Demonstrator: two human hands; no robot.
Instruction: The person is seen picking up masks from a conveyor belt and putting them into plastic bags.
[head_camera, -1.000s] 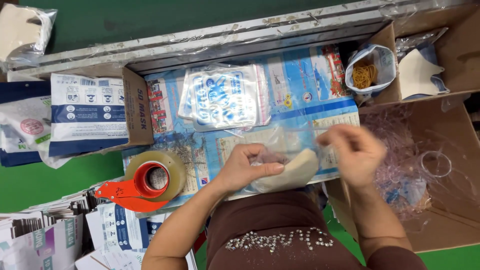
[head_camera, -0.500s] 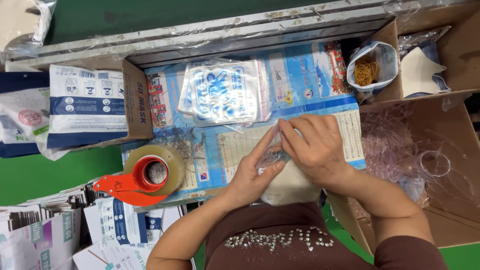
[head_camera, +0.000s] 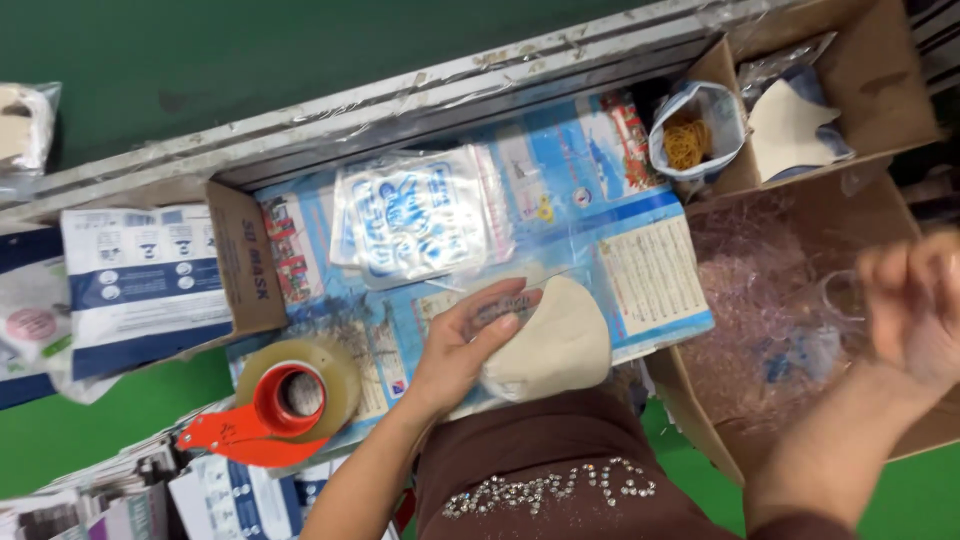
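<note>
Mask (head_camera: 555, 340): cream, cupped, in a clear bag, on the blue sheet (head_camera: 640, 230) at the person's lap edge.
Left hand (head_camera: 468, 345): grasping the mask's left side.
Right hand (head_camera: 915, 305): blurred over the cardboard box (head_camera: 700, 420); grip cannot be told.
Tape dispenser (head_camera: 275, 405): red, left of the hand.
Bag stack (head_camera: 420, 215): just beyond the mask.

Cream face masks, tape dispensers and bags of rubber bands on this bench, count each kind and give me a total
Cream face masks: 2, one in the left hand at, one in the upper right box
Tape dispensers: 1
Bags of rubber bands: 1
Total: 4
</note>
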